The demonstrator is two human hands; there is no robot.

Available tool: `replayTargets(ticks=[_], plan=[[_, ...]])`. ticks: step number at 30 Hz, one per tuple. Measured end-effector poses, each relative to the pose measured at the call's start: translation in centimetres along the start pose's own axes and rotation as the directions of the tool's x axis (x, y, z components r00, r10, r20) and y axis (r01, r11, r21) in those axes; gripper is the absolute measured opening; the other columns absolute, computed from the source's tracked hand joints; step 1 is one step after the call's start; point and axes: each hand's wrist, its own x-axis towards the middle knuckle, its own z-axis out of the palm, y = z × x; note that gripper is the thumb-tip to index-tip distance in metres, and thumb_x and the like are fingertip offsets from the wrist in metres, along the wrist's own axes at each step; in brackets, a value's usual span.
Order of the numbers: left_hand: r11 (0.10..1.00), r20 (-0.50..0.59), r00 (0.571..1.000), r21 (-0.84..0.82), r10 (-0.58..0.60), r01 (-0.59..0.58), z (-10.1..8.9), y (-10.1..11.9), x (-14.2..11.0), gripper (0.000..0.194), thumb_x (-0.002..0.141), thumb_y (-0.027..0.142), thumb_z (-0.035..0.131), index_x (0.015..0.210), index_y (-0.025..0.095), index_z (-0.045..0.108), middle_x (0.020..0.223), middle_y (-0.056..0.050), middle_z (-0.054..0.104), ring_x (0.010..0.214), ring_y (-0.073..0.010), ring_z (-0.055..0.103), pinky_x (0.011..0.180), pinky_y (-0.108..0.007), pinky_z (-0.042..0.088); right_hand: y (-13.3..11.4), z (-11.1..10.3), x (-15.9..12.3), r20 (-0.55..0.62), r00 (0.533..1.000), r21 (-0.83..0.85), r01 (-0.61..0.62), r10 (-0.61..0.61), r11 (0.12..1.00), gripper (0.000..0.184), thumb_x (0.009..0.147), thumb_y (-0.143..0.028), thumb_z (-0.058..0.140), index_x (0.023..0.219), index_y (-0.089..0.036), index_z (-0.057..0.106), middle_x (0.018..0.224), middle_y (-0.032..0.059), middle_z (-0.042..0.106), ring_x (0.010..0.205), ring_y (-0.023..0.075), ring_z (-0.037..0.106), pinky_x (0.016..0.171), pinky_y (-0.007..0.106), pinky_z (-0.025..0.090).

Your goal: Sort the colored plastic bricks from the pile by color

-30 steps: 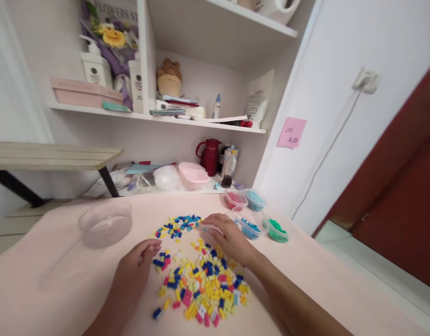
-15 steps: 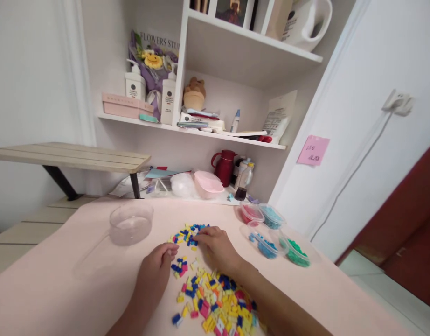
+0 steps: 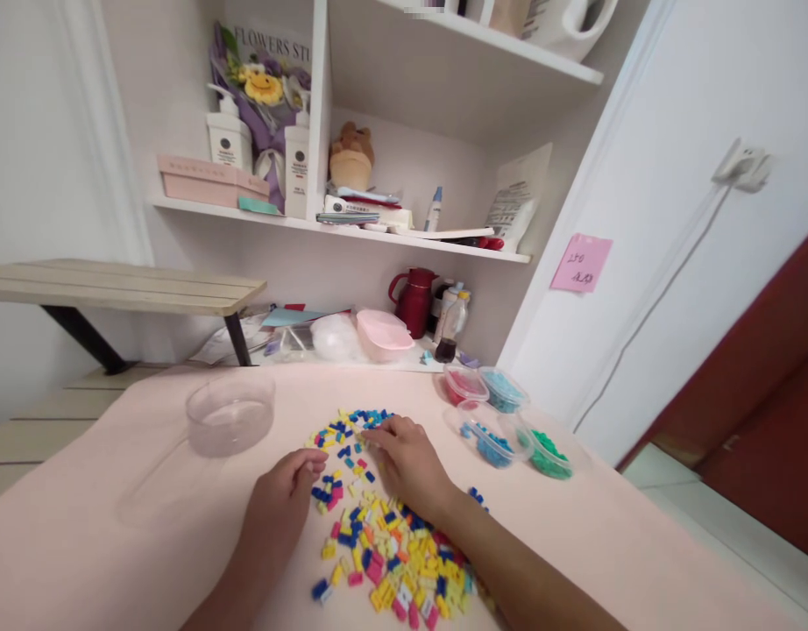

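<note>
Small coloured building bricks lie on the pink tabletop in two groups: a larger mixed pile point(image 3: 404, 561) near me and a looser, smaller cluster point(image 3: 342, 431) farther off. Over the right edge of the far cluster, my right hand point(image 3: 407, 460) has thumb and forefinger pinched low among the bricks; what lies between the fingertips is too small to make out. My left hand point(image 3: 282, 491) rests to the left of the bricks, fingers curled together and thumb tucked in. Whether it holds anything is hidden. A few loose bricks point(image 3: 329, 491) lie just beside its fingers.
At right stand small clear tubs of sorted bricks: red point(image 3: 465, 386), light blue point(image 3: 504, 390), blue point(image 3: 494, 445) and green point(image 3: 549, 454). A round clear container point(image 3: 230, 416) stands at left. Behind the table are a pink lidded box point(image 3: 384, 333), a red jug point(image 3: 415, 302) and bottles.
My right hand has shifted slightly toward me from the far cluster, and several loose bricks now show between the two groups. The left hand stays about where it was; the view has shifted slightly.
</note>
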Motion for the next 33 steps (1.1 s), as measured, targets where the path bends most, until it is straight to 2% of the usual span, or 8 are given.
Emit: replayTargets(ticks=[4,7,13,19,22,25,29,33], plan=[[1.0,0.028,1.0,0.02,0.001,-0.002,0.0,0.0,0.0,0.031,0.079,0.036,0.045,0.088,0.022,0.071,0.09,-0.005,0.079,0.089,-0.0237,0.074,0.081,-0.034,0.056,-0.5,0.7,0.0,0.061,0.998,-0.091,0.034,-0.028,0.995,0.042,0.093,-0.019,0.052,0.132,-0.034,0.055,0.108,0.0076,0.059,0.098,0.0226,0.054,0.085,0.036,0.039],[0.999,0.041,0.999,0.029,0.014,-0.015,-0.1,-0.1,0.0,0.03,0.08,0.035,0.045,0.087,0.023,0.072,0.091,-0.005,0.078,0.089,-0.0235,0.074,0.081,-0.034,0.056,-0.4,0.7,0.2,0.094,0.995,-0.068,0.035,-0.028,0.997,0.033,0.094,-0.023,0.053,0.122,-0.037,0.063,0.107,0.0061,0.059,0.099,0.0221,0.054,0.085,0.036,0.038],[1.0,0.027,0.999,0.02,0.018,-0.018,-0.1,-0.3,0.1,0.03,0.079,0.036,0.047,0.088,0.022,0.072,0.089,-0.006,0.079,0.089,-0.0246,0.074,0.081,-0.035,0.056,-0.3,0.1,0.4,0.079,0.997,0.027,-0.02,0.018,0.999,0.017,0.084,-0.021,0.066,0.098,-0.029,0.072,0.107,0.0046,0.06,0.098,0.0208,0.056,0.087,0.036,0.039],[0.999,0.045,0.999,0.04,0.001,-0.003,-0.2,-0.3,0.3,0.032,0.078,0.038,0.047,0.089,0.022,0.071,0.092,-0.007,0.078,0.092,-0.0253,0.073,0.084,-0.036,0.055,-0.1,-0.2,0.5,0.043,0.998,0.151,-0.06,0.054,0.987,0.015,0.08,-0.011,0.066,0.079,-0.025,0.071,0.095,0.001,0.068,0.094,0.0178,0.06,0.088,0.031,0.042],[0.999,0.054,0.999,0.045,-0.011,0.009,-0.1,-0.4,0.3,0.034,0.078,0.04,0.046,0.092,0.021,0.07,0.095,-0.007,0.078,0.095,-0.0257,0.072,0.086,-0.037,0.054,0.0,-0.7,0.7,0.023,0.992,0.269,-0.126,0.125,0.955,0.017,0.08,-0.008,0.063,0.077,-0.023,0.07,0.085,-0.0008,0.071,0.088,0.0161,0.062,0.085,0.027,0.044],[0.999,0.063,0.998,0.04,-0.026,0.023,0.0,-0.6,0.3,0.035,0.078,0.042,0.045,0.093,0.021,0.07,0.097,-0.007,0.077,0.096,-0.0256,0.071,0.088,-0.037,0.053,0.2,-1.4,0.9,0.017,0.961,0.368,-0.261,0.274,0.893,0.019,0.084,-0.009,0.056,0.08,-0.021,0.07,0.087,0.0001,0.073,0.083,0.0151,0.064,0.077,0.024,0.046],[0.999,0.074,0.996,0.032,-0.04,0.037,0.1,-0.7,0.4,0.035,0.078,0.042,0.044,0.093,0.022,0.069,0.096,-0.006,0.077,0.096,-0.0248,0.071,0.087,-0.036,0.053,0.2,-2.0,0.7,0.05,0.946,0.185,-0.325,0.321,0.927,0.012,0.086,-0.024,0.062,0.079,-0.022,0.071,0.088,0.0018,0.073,0.085,0.0178,0.064,0.077,0.026,0.043],[0.999,0.073,0.997,0.045,-0.033,0.03,0.1,-0.6,0.4,0.035,0.078,0.042,0.044,0.093,0.023,0.07,0.096,-0.005,0.077,0.096,-0.0239,0.071,0.087,-0.034,0.053,-0.4,-2.2,0.6,0.106,0.939,-0.058,-0.322,0.326,0.945,0.021,0.08,-0.045,0.07,0.083,-0.024,0.073,0.091,0.0039,0.071,0.092,0.0224,0.062,0.079,0.031,0.041]])
